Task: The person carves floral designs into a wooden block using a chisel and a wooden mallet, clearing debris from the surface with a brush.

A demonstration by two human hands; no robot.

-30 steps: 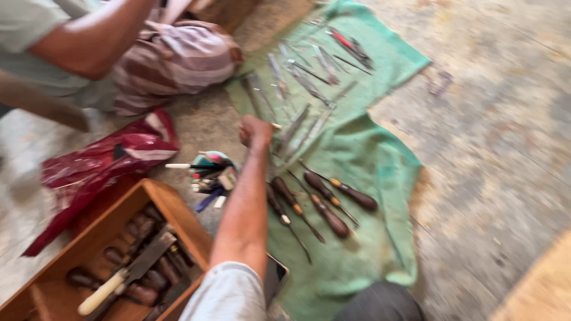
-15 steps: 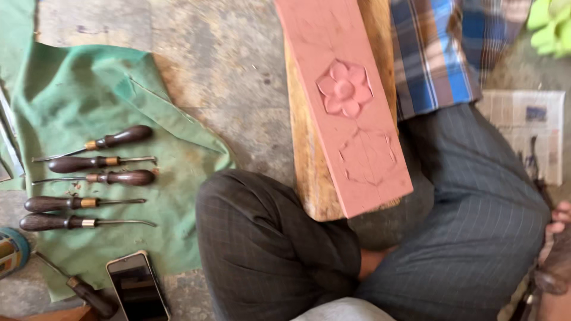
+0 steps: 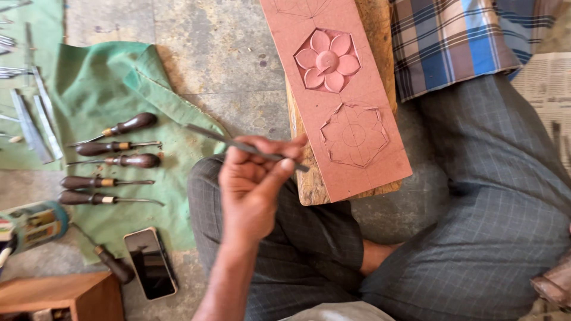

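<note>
My left hand (image 3: 253, 187) is raised over my left knee, shut on a thin grey metal carving tool (image 3: 238, 145) that lies slanted across the fingers. Its tip ends near the left edge of a reddish-pink slab (image 3: 357, 160). The slab rests on a wooden block (image 3: 306, 178). It bears a finished carved flower (image 3: 327, 59) in a hexagon and, below that, a flower (image 3: 354, 135) cut only in outline. My right hand is out of view.
A green cloth (image 3: 113, 83) on the stone floor holds several wooden-handled chisels (image 3: 119, 160) and flat metal blades (image 3: 35, 119). A phone (image 3: 150, 263), a tin (image 3: 33, 224) and a wooden box (image 3: 59, 294) lie bottom left. Plaid fabric (image 3: 452, 41) and newspaper (image 3: 550, 101) are at the right.
One second ago my left arm reached out over the tools on the cloth. The view has swung to the slab, and the hand has now come into view holding the thin tool.
</note>
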